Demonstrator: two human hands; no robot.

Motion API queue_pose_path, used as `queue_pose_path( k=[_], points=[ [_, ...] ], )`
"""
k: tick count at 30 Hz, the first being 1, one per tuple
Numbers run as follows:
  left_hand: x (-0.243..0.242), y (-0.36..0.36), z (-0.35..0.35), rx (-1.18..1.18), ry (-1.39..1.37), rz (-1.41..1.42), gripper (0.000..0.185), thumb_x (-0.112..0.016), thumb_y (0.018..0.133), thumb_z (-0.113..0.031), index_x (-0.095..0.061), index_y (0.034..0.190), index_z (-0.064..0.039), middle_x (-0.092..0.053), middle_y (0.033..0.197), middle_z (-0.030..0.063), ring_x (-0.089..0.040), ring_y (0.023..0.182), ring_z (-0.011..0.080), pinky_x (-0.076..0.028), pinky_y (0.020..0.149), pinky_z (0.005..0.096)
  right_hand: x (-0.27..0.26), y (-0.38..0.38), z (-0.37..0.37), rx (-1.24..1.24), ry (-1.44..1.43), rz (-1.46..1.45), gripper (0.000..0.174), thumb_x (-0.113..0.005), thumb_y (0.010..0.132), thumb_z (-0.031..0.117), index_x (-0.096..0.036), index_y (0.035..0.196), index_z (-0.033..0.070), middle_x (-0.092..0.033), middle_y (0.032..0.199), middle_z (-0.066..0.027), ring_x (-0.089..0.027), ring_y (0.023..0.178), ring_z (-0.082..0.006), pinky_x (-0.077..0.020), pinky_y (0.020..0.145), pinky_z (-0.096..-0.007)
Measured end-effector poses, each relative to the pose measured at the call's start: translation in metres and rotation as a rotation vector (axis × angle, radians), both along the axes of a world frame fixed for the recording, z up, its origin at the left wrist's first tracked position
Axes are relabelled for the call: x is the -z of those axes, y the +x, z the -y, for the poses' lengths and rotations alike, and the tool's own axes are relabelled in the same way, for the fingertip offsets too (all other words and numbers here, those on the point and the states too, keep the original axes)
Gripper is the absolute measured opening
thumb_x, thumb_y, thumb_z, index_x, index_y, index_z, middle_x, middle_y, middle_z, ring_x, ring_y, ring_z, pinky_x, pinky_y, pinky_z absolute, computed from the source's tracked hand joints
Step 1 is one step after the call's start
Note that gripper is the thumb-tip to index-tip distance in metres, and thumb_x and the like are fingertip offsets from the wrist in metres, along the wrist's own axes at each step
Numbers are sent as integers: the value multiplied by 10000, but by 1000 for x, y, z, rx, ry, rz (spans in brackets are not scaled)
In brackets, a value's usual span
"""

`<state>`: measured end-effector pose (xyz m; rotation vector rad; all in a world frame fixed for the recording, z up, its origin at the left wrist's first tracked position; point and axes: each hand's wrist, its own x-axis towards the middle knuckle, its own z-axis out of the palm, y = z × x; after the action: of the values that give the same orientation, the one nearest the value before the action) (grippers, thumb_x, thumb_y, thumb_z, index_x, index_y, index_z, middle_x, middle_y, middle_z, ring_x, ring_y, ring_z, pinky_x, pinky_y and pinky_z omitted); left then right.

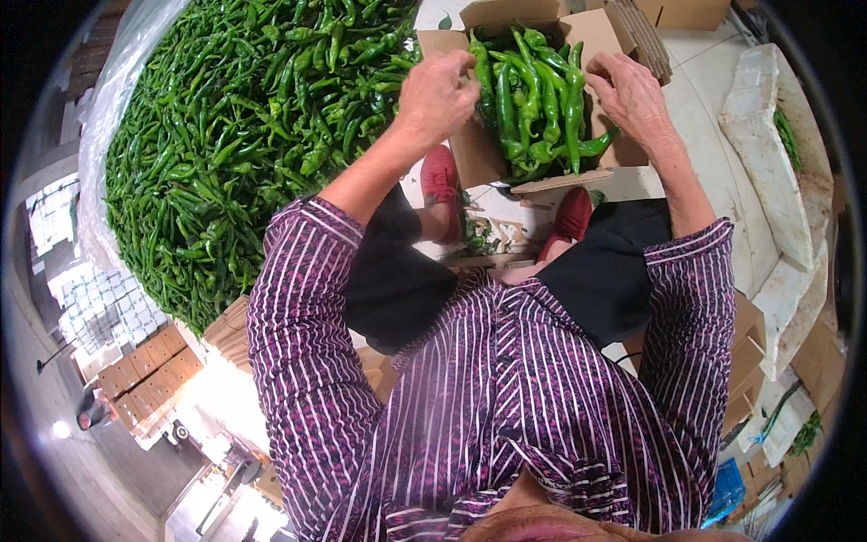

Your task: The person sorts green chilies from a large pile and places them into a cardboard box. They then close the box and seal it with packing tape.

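Observation:
An open cardboard box (479, 150) stands in front of me, filled with long green peppers (532, 101) that lie mostly lengthwise. One pepper (597, 143) juts out sideways toward the box's lower right corner. My left hand (443, 91) is over the left side of the box, its fingers curled beside the outermost pepper; whether they pinch anything is hidden. On the opposite side, my right hand (630, 95) hovers by the right wall with thumb and forefinger apart and nothing visible between them. A large heap of green peppers (250, 135) spreads to my left.
Plastic sheeting (101, 162) edges the heap. Flattened cardboard (640, 37) lies behind the box. Dirty white foam boxes (769, 149) stand at right. Scraps (498, 234) litter the floor between my red shoes (440, 186). Stacked cartons (149, 372) and a person (91, 411) are far left.

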<state>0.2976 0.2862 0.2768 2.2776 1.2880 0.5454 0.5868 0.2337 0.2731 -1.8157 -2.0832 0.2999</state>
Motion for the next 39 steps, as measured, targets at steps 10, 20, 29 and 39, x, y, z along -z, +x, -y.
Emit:
queue_pose_path(
  k=[10,20,29,39],
  points=[
    [6,34,19,-80,-485,-204,539,-725,751,-396,-686,1045,55,-709,877,223,-689,853,352,-535,798,446,12,-45,-15,-156,6,-111,192,-646,882,231,-688,1004,89,-635,952,-144,-628,948,-354,-503,839,-464],
    [-4,23,23,-154,-618,-85,469,-699,757,-334,-682,981,76,-717,824,216,-716,750,287,-555,760,386,36,-75,-30,-284,154,145,198,-733,804,217,-751,974,117,-598,1043,-85,-542,1059,-292,-479,867,-436],
    [11,16,22,-153,-555,-149,456,-697,761,-327,-652,990,65,-717,805,212,-719,763,308,-557,771,399,20,-112,-39,-233,-142,412,229,-706,783,250,-763,925,81,-590,1193,-84,-507,1187,-301,-462,900,-457],
    [12,9,16,-158,-635,-159,535,-712,776,-373,-648,1063,74,-683,1038,298,-667,1021,425,-518,914,469,-15,-29,-44,83,-179,-235,323,-575,950,367,-635,922,52,-685,1023,-229,-659,988,-400,-549,801,-477]
  ],
)
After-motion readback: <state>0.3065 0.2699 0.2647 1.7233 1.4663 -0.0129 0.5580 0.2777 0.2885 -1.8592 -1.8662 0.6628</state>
